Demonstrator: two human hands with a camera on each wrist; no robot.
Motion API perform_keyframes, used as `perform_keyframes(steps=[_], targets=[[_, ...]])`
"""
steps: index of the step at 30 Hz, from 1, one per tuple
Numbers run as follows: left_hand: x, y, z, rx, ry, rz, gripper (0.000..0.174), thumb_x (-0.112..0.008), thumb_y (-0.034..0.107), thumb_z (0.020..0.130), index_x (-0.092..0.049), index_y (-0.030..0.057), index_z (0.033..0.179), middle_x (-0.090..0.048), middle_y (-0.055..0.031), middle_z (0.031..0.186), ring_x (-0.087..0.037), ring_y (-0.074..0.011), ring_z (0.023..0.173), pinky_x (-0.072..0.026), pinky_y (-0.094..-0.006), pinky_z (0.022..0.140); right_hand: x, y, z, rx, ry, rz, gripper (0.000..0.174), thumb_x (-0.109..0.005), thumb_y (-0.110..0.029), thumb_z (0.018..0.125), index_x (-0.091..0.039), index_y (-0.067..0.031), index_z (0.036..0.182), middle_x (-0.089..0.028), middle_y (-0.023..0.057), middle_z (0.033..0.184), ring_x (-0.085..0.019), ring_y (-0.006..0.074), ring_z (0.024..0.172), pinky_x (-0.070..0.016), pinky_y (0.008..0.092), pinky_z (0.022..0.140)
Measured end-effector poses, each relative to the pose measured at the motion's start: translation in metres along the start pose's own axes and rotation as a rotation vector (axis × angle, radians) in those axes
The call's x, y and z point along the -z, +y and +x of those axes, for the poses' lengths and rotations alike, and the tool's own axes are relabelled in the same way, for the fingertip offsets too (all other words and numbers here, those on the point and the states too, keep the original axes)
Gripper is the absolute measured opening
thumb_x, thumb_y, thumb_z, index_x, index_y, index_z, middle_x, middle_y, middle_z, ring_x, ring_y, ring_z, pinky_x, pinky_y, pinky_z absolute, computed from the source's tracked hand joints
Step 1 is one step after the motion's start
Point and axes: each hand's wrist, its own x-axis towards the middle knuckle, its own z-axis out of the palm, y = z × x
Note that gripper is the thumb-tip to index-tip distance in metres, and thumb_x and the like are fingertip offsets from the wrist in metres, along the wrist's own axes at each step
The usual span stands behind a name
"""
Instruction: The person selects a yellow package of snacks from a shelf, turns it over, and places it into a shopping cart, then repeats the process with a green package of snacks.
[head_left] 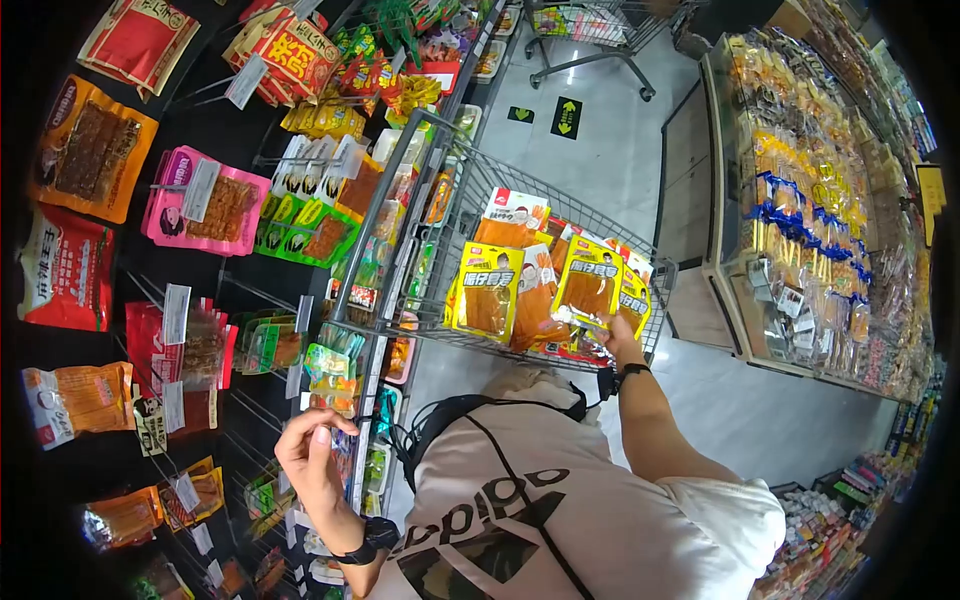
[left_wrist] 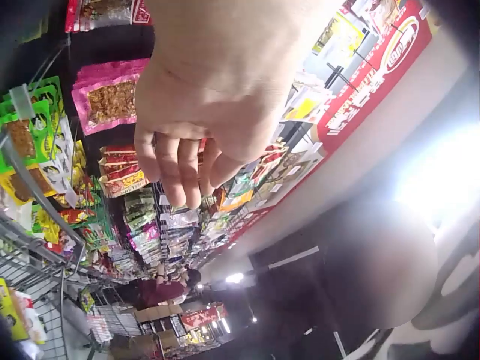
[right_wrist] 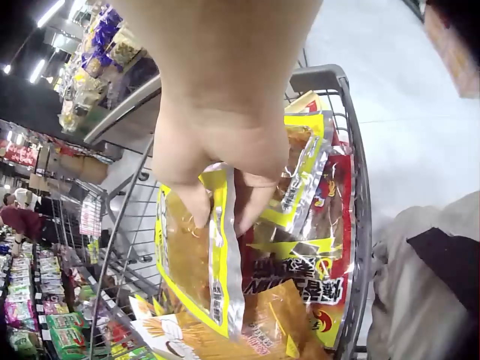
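Observation:
In the head view a metal shopping cart point(head_left: 560, 185) holds several yellow-edged and orange snack packets. My right hand point(head_left: 622, 342) pinches the lower edge of a yellow packet point(head_left: 588, 283) over the cart's near right part. Thumb and fingers lie on either side of that packet's edge point(right_wrist: 191, 251) in the right wrist view, with red and yellow packets point(right_wrist: 330, 217) beneath and beside it. My left hand point(head_left: 315, 460) hangs in the air by the shelf at lower left, fingers loosely bent and holding nothing; its back shows point(left_wrist: 202, 105) in the left wrist view.
Hooks with hanging snack packets point(head_left: 95, 150) fill the wall to the left. A glass-fronted bin point(head_left: 810, 220) of wrapped snacks stands on the right. Another cart point(head_left: 590, 40) is ahead on the grey floor point(head_left: 630, 110). A person in dark red point(left_wrist: 154, 292) stands farther along the aisle.

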Motion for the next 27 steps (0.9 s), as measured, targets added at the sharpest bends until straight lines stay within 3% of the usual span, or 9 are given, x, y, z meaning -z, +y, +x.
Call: perform_keyframes(steps=[6, 11, 15, 18, 20, 22, 23, 26, 27], targets=[[-0.002, 0.003, -0.004, 0.006, 0.024, 0.006, 0.02, -0.062, 0.01, 0.095, -0.065, -0.005, 0.108, -0.068, -0.0158, 0.089, -0.065, -0.0234, 0.082, -0.052, -0.0357, 0.08, -0.001, 0.003, 0.061, -0.047, 0.303, 0.012, 0.025, -0.063, -0.005, 0.09, -0.058, -0.0065, 0.115, -0.06, 0.0113, 0.112, -0.061, 0.028, 0.097, -0.0601, 0.0344, 0.069], [0.004, 0.004, -0.011, -0.011, 0.04, 0.011, 0.02, -0.061, 0.01, 0.096, -0.065, -0.0048, 0.108, -0.068, -0.0158, 0.089, -0.065, -0.0234, 0.082, -0.0517, -0.0354, 0.08, -0.01, 0.005, 0.072, -0.02, 0.522, 0.019, 0.024, -0.059, 0.0, 0.086, -0.059, -0.0022, 0.11, -0.061, 0.0123, 0.105, -0.06, 0.0326, 0.088, -0.0536, 0.0437, 0.06], [0.013, 0.002, -0.017, -0.01, 0.06, 0.032, 0.02, -0.062, 0.01, 0.096, -0.065, -0.0046, 0.109, -0.068, -0.0157, 0.089, -0.065, -0.0232, 0.082, -0.0515, -0.0353, 0.079, -0.006, 0.016, 0.077, 0.083, 0.482, 0.056, 0.016, -0.065, 0.001, 0.079, -0.067, -0.004, 0.094, -0.065, 0.013, 0.096, -0.062, 0.0317, 0.081, -0.0512, 0.0452, 0.061], [0.019, -0.002, -0.022, 0.0, 0.069, 0.008, 0.02, -0.062, 0.011, 0.096, -0.065, -0.0045, 0.109, -0.068, -0.0155, 0.089, -0.065, -0.0229, 0.082, -0.0514, -0.0353, 0.079, -0.006, 0.015, 0.059, 0.161, 0.52, -0.204, 0.011, -0.065, -0.009, 0.082, -0.07, -0.0066, 0.092, -0.069, 0.0136, 0.098, -0.066, 0.0332, 0.085, -0.0523, 0.0476, 0.064], [0.024, -0.001, -0.023, 0.006, 0.069, 0.012, 0.02, -0.062, 0.011, 0.096, -0.065, -0.0044, 0.108, -0.068, -0.0149, 0.089, -0.065, -0.0222, 0.082, -0.0517, -0.0352, 0.079, 0.016, 0.045, 0.104, 0.271, 0.635, -0.484, 0.036, -0.067, -0.027, 0.081, -0.071, -0.0027, 0.108, -0.07, 0.0142, 0.1, -0.066, 0.0281, 0.086, -0.0512, 0.0455, 0.071], [0.024, 0.004, -0.026, 0.038, 0.098, 0.025, 0.019, -0.061, 0.01, 0.096, -0.065, -0.0041, 0.108, -0.067, -0.0132, 0.088, -0.064, -0.0204, 0.081, -0.0499, -0.0334, 0.078, 0.015, 0.035, 0.068, 0.291, 0.433, -0.644, 0.039, -0.058, -0.043, 0.093, -0.073, -0.0081, 0.102, -0.072, 0.0123, 0.095, -0.069, 0.0284, 0.088, -0.0519, 0.0442, 0.071], [0.026, 0.009, -0.026, 0.037, 0.119, 0.094, 0.018, -0.061, 0.009, 0.094, -0.066, -0.004, 0.105, -0.068, -0.0131, 0.086, -0.065, -0.0203, 0.081, -0.0513, -0.0332, 0.078, 0.034, 0.041, 0.061, 0.656, 0.202, -0.782, 0.043, -0.058, -0.047, 0.093, -0.072, -0.0077, 0.104, -0.07, 0.007, 0.089, -0.065, 0.0236, 0.077, -0.0511, 0.0404, 0.066], [0.041, 0.011, -0.031, 0.106, 0.125, 0.025, 0.018, -0.063, 0.011, 0.095, -0.068, -0.0035, 0.104, -0.071, -0.0143, 0.089, -0.069, -0.0224, 0.083, -0.0554, -0.0357, 0.08, -0.058, 0.01, -0.05, 0.363, 0.163, -0.291, 0.039, -0.053, -0.044, 0.095, -0.068, -0.0079, 0.096, -0.062, 0.0037, 0.078, -0.058, 0.0181, 0.065, -0.0505, 0.0368, 0.058], [0.049, 0.006, -0.034, 0.132, 0.117, -0.022, 0.019, -0.062, 0.01, 0.096, -0.069, -0.0037, 0.107, -0.072, -0.0147, 0.091, -0.07, -0.0225, 0.086, -0.0561, -0.0358, 0.081, -0.081, 0.005, -0.077, 0.526, -0.058, -0.223, 0.023, -0.056, -0.041, 0.093, -0.053, -0.0201, 0.084, -0.051, -0.0016, 0.071, -0.05, 0.0152, 0.058, -0.0423, 0.0355, 0.049]])
